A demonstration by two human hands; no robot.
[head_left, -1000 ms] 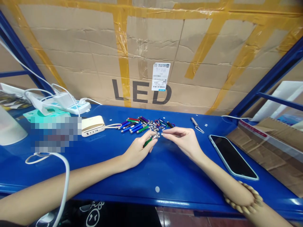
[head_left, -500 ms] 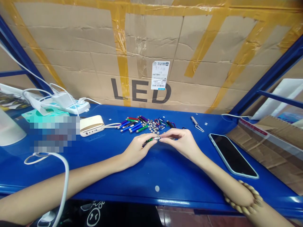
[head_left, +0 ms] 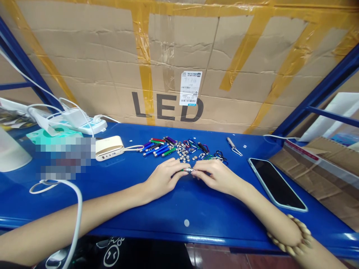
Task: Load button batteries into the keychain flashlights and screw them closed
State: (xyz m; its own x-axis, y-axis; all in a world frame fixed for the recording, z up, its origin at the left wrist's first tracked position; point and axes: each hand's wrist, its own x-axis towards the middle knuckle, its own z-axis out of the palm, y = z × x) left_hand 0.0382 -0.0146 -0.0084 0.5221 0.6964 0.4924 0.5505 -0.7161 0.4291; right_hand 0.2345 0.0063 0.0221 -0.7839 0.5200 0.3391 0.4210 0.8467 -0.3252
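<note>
My left hand (head_left: 164,178) and my right hand (head_left: 214,176) meet in front of the pile, fingertips nearly touching. Between them is a small green mini flashlight with a silver end (head_left: 187,170). My left fingers hold its green body while my right fingertips pinch the silver end. Just beyond lie several coloured mini flashlights (head_left: 158,147), a heap of small silver discs (head_left: 183,152) and several coloured carabiners (head_left: 193,144). All rest on the blue table (head_left: 179,213).
A dark-handled small tool (head_left: 220,157) lies right of the heap, and a metal clip (head_left: 232,146) beyond it. A smartphone (head_left: 276,184) lies at right, a power bank (head_left: 109,148) at left, and a power strip with white cables (head_left: 81,125) behind it.
My hands have come together and sit lower on the table. The flashlight has swung from tilted to nearly level. The dark-handled tool now shows right of the heap.
</note>
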